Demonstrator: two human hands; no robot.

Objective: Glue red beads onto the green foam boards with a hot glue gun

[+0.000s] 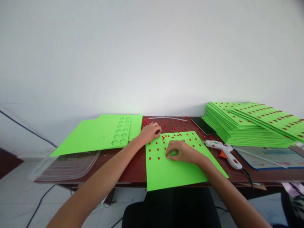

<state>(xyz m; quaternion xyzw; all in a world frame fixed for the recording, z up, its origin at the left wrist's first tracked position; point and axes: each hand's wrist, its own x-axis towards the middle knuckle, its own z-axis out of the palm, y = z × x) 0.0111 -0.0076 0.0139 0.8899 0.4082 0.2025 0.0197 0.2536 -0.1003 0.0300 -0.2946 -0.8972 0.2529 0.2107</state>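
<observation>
A bright green sheet (175,175) lies on the dark red table, with rows of small red pieces (156,149) on its upper part. My right hand (181,152) rests on the sheet, thumb and index fingertips pinched together at a spot in line with the lowest row; whatever they hold is too small to make out. Near the sheet's upper left corner is my left hand (152,132), its fingers curled together beside loose red pieces (145,122). Its fingertips are partly hidden, and any item in them does not show.
On the right stands a tall stack of dotted green sheets (247,134), with a white glue gun (223,150) and a phone (203,126) beside it. Plain green sheets (95,134) overlap a clear plastic lid (66,166) at left. A white stick (167,118) lies near the wall.
</observation>
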